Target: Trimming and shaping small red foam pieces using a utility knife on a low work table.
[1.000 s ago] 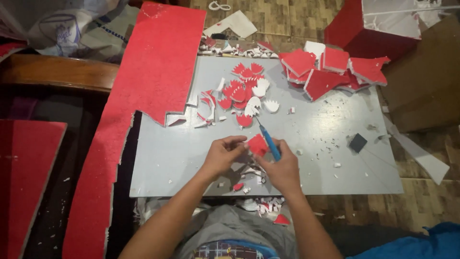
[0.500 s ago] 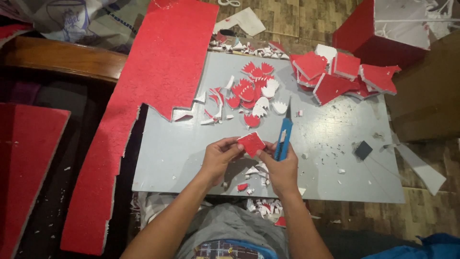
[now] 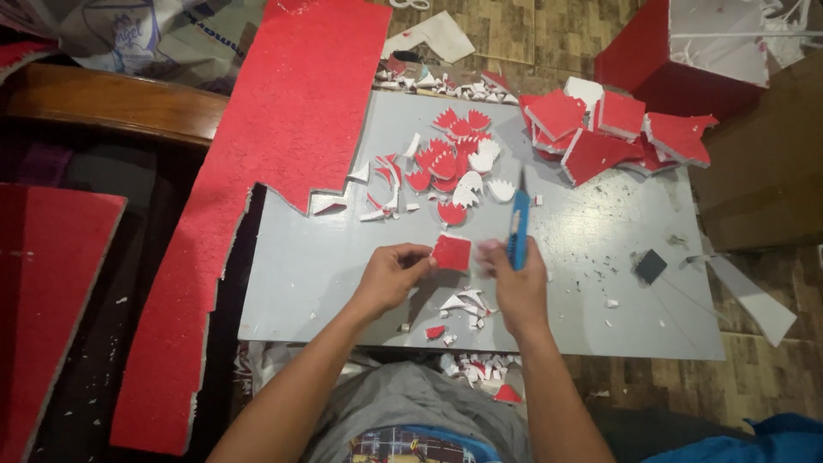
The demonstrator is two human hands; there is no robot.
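A small red square piece [image 3: 451, 253] is pinched at its left edge by the left hand [image 3: 390, 276], above the grey tabletop [image 3: 326, 266]. Just beside it, the right hand [image 3: 517, 279] is closed around a blue cutter [image 3: 518, 225], blade upward. Beyond the hands lie red cut shapes [image 3: 450, 163].

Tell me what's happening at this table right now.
A person holds a small red foam square in the left hand and a blue utility knife, blade up, in the right hand. On the grey table lie cut red and white petal shapes, a stack of red squares and trimmings.
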